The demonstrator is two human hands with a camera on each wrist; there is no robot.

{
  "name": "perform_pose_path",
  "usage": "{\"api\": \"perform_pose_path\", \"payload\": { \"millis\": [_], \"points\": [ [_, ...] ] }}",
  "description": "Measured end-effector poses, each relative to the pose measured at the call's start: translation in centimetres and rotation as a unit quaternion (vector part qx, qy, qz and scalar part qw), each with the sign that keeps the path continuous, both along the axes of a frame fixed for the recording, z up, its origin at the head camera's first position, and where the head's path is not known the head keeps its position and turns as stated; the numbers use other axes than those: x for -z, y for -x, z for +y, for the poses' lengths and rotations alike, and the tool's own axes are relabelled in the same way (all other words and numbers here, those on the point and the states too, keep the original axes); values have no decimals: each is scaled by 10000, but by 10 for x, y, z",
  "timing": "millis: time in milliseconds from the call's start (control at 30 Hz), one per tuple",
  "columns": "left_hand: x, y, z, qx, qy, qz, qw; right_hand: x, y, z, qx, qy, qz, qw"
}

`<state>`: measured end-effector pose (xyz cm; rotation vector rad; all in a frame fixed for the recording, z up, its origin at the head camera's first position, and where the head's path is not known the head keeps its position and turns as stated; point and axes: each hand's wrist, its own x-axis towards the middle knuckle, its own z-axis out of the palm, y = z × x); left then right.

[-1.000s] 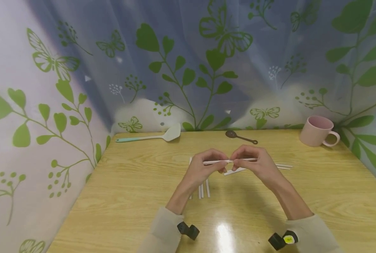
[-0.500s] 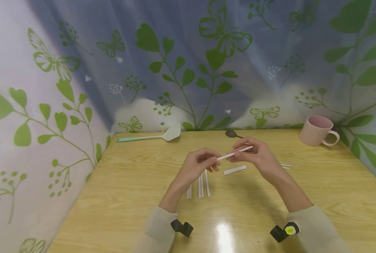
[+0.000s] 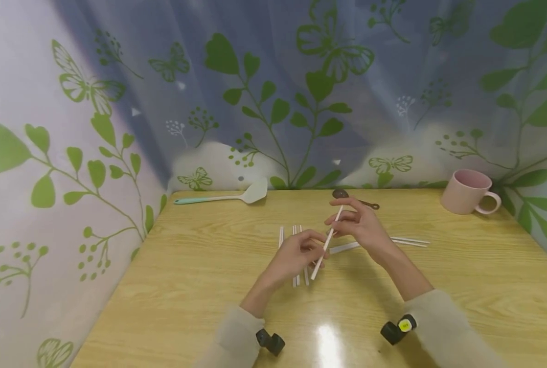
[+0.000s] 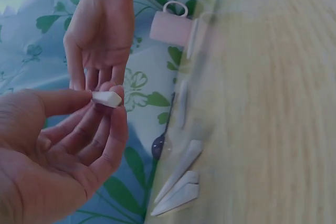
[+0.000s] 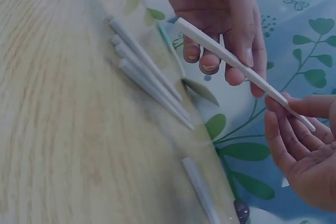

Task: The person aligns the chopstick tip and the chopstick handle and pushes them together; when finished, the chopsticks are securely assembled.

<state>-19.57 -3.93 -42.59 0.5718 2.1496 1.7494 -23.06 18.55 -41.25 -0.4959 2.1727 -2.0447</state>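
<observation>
A white chopstick (image 3: 327, 244) is held up at a slant above the table, its wider end toward the person. My left hand (image 3: 299, 254) pinches it between thumb and fingers along its lower half. Nearer the thin end, thumb and fingertips of my right hand (image 3: 361, 225) pinch the same stick. The right wrist view shows nearly all of the chopstick (image 5: 220, 51), crossing both hands. Below and behind the left hand lie several more white chopsticks (image 3: 295, 281), partly hidden by it. Other white chopsticks (image 3: 411, 241) lie under and beyond the right hand.
At the back left of the wooden table (image 3: 163, 306) lies a spatula (image 3: 255, 191) with a mint handle. A dark brown spoon (image 3: 340, 194) lies at the back edge, partly behind the right hand. A pink mug (image 3: 466, 193) stands back right. Patterned cloth (image 3: 273, 128) hangs behind.
The chopstick has turned from nearly level across the hands to a steep slant, wide end toward the person. The left hand has come lower, and the right hand's fingers have spread near the thin end.
</observation>
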Motion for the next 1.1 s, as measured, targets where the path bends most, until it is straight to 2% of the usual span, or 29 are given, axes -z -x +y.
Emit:
{"api": "perform_pose_path", "payload": {
  "millis": [167, 400, 667, 800, 1000, 1100],
  "points": [
    [7, -3, 4, -229, 172, -139, 9995, 14, 6, -6, -156, -72, 24, 9999],
    [13, -7, 7, -414, 591, -336, 9968, 28, 15, -20, -128, -286, -249, 9992],
    [8, -7, 2, -320, 1171, -168, 9925, 42, 22, -34, -94, -459, -705, 9964],
    [5, -6, -1, -258, 1286, -97, 9913, 46, 26, -38, -50, -673, -697, 9953],
    [1, -4, -4, -391, 1362, -195, 9897, 47, 30, -46, 50, -995, -586, 9933],
    [-1, -4, -5, -421, 1367, -249, 9894, 46, 31, -49, 152, -1127, -708, 9910]
  ]
}}
